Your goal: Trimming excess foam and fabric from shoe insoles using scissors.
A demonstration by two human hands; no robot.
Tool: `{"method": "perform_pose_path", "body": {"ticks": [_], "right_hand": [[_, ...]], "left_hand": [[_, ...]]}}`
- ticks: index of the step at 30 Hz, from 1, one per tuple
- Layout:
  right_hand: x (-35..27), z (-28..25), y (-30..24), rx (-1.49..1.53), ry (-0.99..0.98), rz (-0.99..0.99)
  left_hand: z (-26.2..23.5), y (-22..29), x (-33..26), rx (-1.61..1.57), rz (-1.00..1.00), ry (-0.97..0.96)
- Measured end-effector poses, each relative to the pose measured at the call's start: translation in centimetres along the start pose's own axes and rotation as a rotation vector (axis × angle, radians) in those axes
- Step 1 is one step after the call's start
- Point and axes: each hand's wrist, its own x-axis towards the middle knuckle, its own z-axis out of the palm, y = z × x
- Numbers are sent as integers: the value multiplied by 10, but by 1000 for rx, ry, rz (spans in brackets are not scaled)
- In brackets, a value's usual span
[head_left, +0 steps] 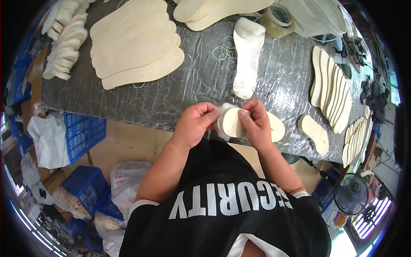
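Note:
Near the front edge of the table, both hands hold a cream insole [233, 123] with a fluffy white fleece edge. My left hand [191, 125] pinches the fleece at its left end between thumb and fingers. My right hand [259, 130] grips it around the middle, the thumb pressed on the smooth face and the fingers partly hidden. The other rounded end [277, 127] shows to the right of this hand. Beyond the hands lies a long white foot-shaped piece [248, 55]. A single insole [314, 133] rests on the table to the right.
Overlapping insoles [137, 47] lie at the far left, with fleecy rolled pieces [66, 47] beside them. Rubber bands [223, 50] and a tape roll [280, 19] sit toward the back. Rows of insoles [332, 90] line the right. Blue crates [83, 132] and a fan [352, 193] stand below the table.

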Motion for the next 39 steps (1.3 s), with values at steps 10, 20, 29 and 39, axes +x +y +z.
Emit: {"method": "perform_pose_path", "body": {"ticks": [10, 20, 29, 39], "right_hand": [[-4, 0, 0, 56, 20, -29], [-7, 1, -2, 103, 44, -44], [-10, 2, 2, 44, 99, -65], [-15, 11, 24, -317, 324, -335]], "left_hand": [[4, -2, 2, 33, 13, -45], [14, -2, -2, -22, 15, -20], [30, -4, -3, -8, 68, 103], [39, -5, -9, -20, 134, 87]]}}
